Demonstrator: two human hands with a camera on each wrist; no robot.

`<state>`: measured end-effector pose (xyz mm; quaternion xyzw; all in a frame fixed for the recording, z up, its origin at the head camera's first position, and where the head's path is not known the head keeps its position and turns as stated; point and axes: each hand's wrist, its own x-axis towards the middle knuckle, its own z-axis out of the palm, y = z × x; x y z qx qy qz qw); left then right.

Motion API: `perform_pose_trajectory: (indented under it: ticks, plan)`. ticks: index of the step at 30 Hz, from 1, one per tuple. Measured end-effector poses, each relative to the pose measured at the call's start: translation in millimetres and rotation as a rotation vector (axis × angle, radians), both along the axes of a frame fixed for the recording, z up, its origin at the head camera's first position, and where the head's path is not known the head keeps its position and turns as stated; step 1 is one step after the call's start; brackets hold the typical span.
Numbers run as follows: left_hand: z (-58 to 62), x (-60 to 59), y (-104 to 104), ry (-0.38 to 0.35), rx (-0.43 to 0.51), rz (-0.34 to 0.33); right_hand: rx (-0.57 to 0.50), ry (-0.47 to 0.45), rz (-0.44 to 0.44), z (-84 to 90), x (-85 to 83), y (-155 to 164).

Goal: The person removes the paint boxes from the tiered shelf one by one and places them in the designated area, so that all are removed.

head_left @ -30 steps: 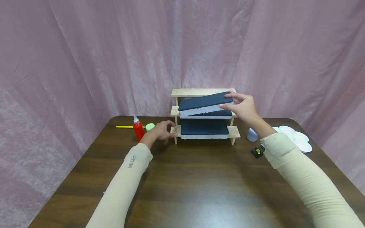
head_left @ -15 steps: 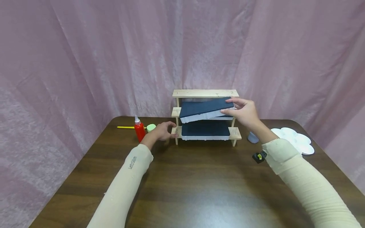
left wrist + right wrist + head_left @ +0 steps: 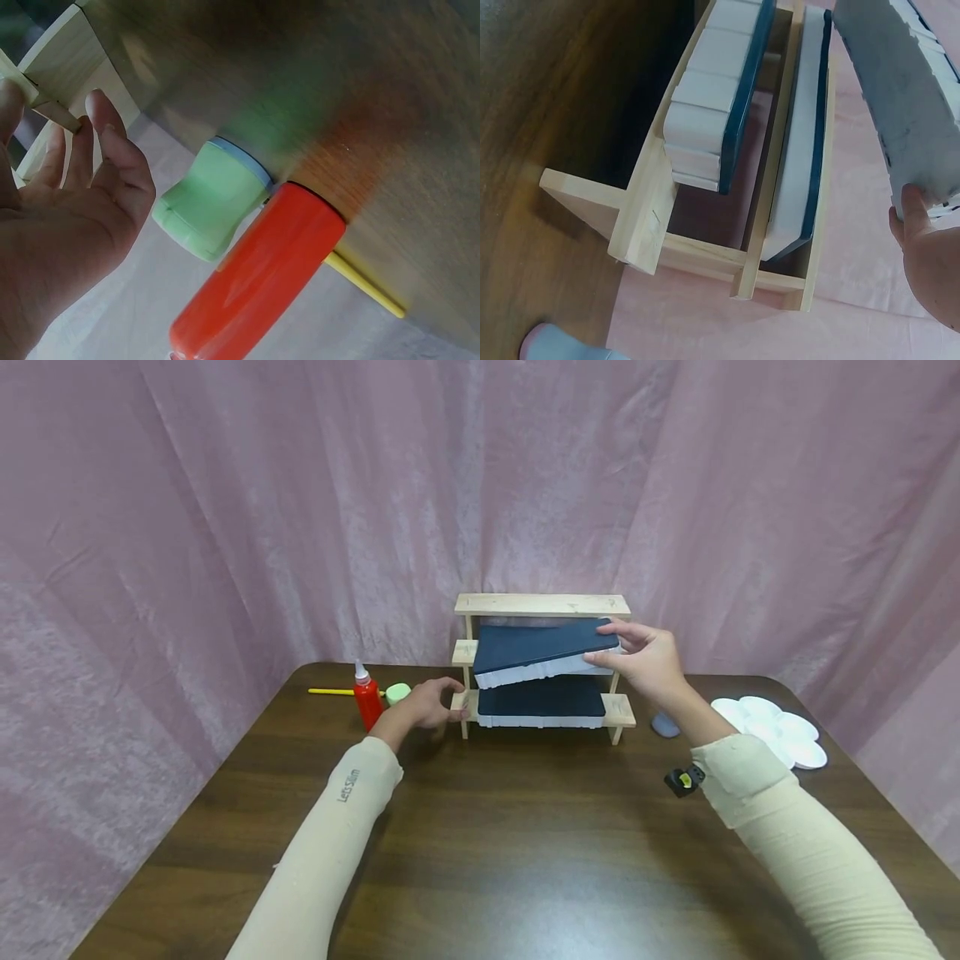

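Observation:
A long white box with a dark blue top is held up at its right end by my right hand, thumb in front and fingers on top. It tilts, right end higher, and its grey underside shows in the right wrist view. A stepped wooden rack stands behind and below it. Similar boxes lie on its lowest step and middle step; the middle box is mostly hidden in the head view. My left hand grips the left end of the lowest step.
Left of the rack stand a red squeeze bottle and a light green container, with a yellow stick behind. A bluish container and a white flower-shaped palette are at the right. A pink curtain hangs behind the table.
My right hand has lowered the held box a little and brought it slightly nearer, so it hides more of the middle step. My left hand keeps its place on the rack.

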<state>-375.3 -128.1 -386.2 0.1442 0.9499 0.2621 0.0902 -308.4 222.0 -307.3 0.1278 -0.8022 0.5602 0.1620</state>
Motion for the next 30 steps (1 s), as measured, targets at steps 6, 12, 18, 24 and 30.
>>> perform_pose_trajectory:
  ticks: [6, 12, 18, 24, 30]
  plan:
    - [0.1, 0.4, 0.2, 0.003, -0.003, 0.003, 0.006, -0.012, 0.009, -0.3, 4.2, -1.9]
    - [1.1, 1.7, -0.2, -0.008, -0.006, 0.007, -0.009, 0.000, 0.019, -2.0, 8.2, -2.8]
    - [3.3, 2.7, 0.5, -0.012, 0.002, 0.016, -0.010, 0.003, 0.024, -2.4, 13.9, -1.6]
    - [6.1, 4.2, 4.5, -0.027, 0.009, 0.022, -0.019, -0.005, 0.034, -8.9, 18.9, 0.8]
    - [5.0, 4.2, 8.4, -0.024, 0.009, 0.021, -0.023, -0.023, 0.083, -14.2, 24.5, 6.0]
